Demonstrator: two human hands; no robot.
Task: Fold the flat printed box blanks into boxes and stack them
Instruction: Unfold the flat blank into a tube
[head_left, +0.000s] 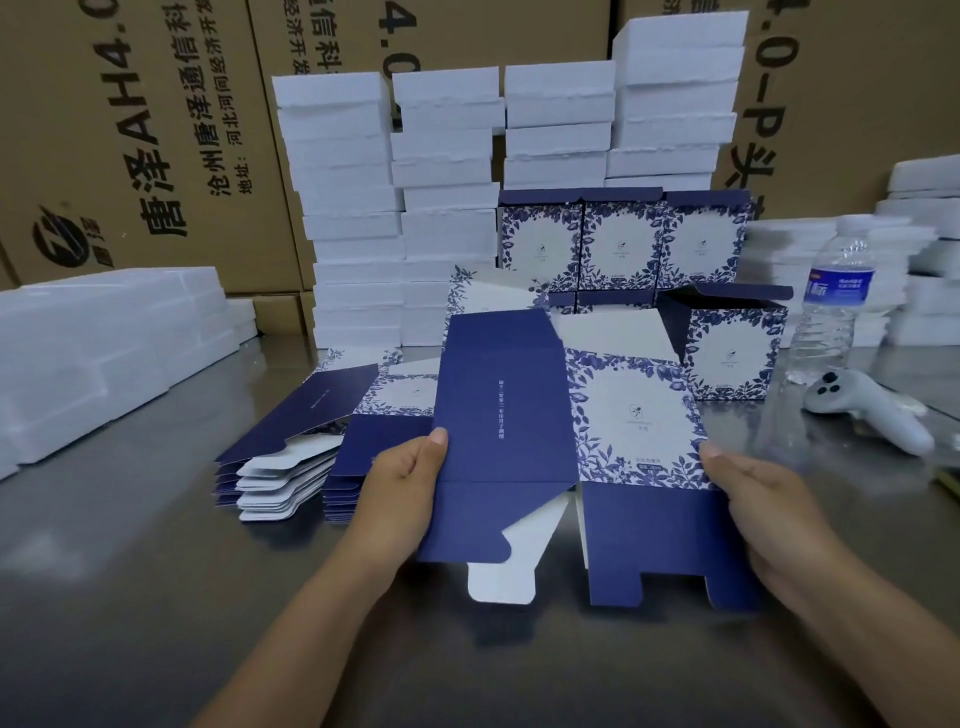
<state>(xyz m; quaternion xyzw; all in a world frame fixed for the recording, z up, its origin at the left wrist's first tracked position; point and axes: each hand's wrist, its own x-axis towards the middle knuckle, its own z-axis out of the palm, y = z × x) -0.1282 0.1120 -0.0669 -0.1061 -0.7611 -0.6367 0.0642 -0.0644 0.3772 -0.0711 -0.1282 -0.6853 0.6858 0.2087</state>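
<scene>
Box blank (561, 447): it is up in the air just over the desk, right in front of the person, between both hands. It is partly opened. One side is dark blue with a thin line of white writing. The side next to it is white with blue leaves. Flaps hang down at the bottom.
Left hand (405, 483): it pinches the dark blue side at its left edge. The thumb is on the front and the fingers are hidden behind.
Right hand (753, 499): it pinches the right edge of the leafy side, with the thumb on the front.
Flat blanks (291, 447): two piles lie on the desk just to the left of the left hand. The held blank hides part of the nearer pile.
Folded box (732, 353): it stands behind the right hand with its top open.
Row of folded boxes (623, 244): three stand side by side farther back, on top of more boxes that are mostly hidden.
Foam blocks (447, 208): tall white stacks stand behind everything.
Foam trays (104, 343): they lie at the far left.
Water bottle (831, 301): it stands just right of the folded box.
Controller (872, 410): white, it lies near the bottle.
Brown cartons (156, 130): they make a wall at the back.
Desk (156, 571): it is grey and shiny.
</scene>
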